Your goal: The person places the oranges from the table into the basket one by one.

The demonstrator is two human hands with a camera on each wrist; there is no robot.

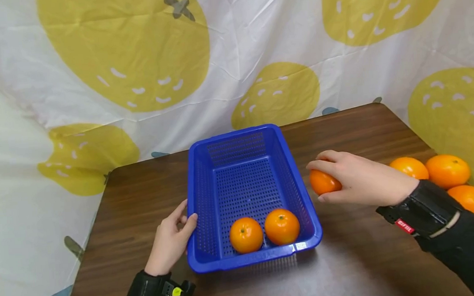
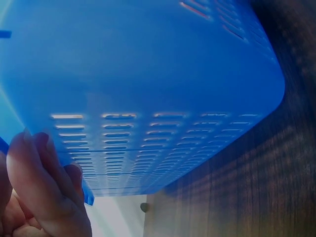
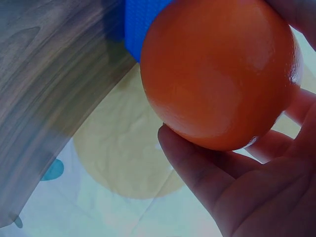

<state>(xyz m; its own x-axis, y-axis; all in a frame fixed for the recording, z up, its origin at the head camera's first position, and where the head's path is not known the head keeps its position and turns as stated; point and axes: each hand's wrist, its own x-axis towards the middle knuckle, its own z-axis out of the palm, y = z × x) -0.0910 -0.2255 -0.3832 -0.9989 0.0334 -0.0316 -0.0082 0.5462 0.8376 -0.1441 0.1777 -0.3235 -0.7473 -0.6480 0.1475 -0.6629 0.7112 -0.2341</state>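
My right hand point(image 1: 354, 177) grips an orange point(image 1: 323, 182) just right of the blue plastic basket point(image 1: 301, 194). In the right wrist view the same orange point(image 3: 219, 74) fills much of the picture, with fingers and thumb curled around it. My left hand point(image 1: 171, 238) pinches the basket's left rim, thumb on top and fingers outside. The left wrist view has the slotted outer wall point(image 2: 148, 84) of the basket close up, with the curled fingers point(image 2: 44, 182) at its rim. Inside the basket, at its near end, lie two oranges, a left one point(image 1: 246, 235) and a right one point(image 1: 282, 226).
Three more oranges lie at the right of the table, a left one point(image 1: 410, 168), a back one point(image 1: 448, 171) and a near one point(image 1: 473, 201), partly behind the right forearm. A fruit-print curtain point(image 1: 222, 44) hangs behind the brown wooden table point(image 1: 142, 194).
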